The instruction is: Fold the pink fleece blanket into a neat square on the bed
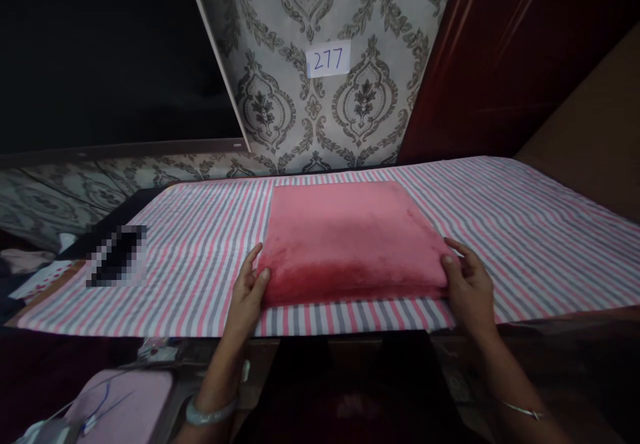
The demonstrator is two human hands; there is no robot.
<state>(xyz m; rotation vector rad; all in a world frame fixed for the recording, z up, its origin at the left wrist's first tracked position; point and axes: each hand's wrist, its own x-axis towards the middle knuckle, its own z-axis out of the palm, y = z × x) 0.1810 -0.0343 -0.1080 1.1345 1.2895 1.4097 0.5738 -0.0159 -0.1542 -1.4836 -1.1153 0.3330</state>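
A folded pink plush blanket [345, 231] lies flat in the middle of the striped cloth, with a darker red band along its near edge. My left hand [249, 289] grips its near left corner, the thumb on top and the fingers along the side. At the near right corner, my right hand [469, 284] holds the blanket in the same way, with the thumb pressed on the upper face. The fingertips under the edges are partly hidden.
A striped pink, grey and white cloth [210, 231] covers the table. A blurred dark object [117, 255] lies at left. Behind stand a large black screen [115, 57], a patterned wall with a "277" label [329, 59], and a dark red panel [490, 64]. A pink stool-like surface [125, 401] is below left.
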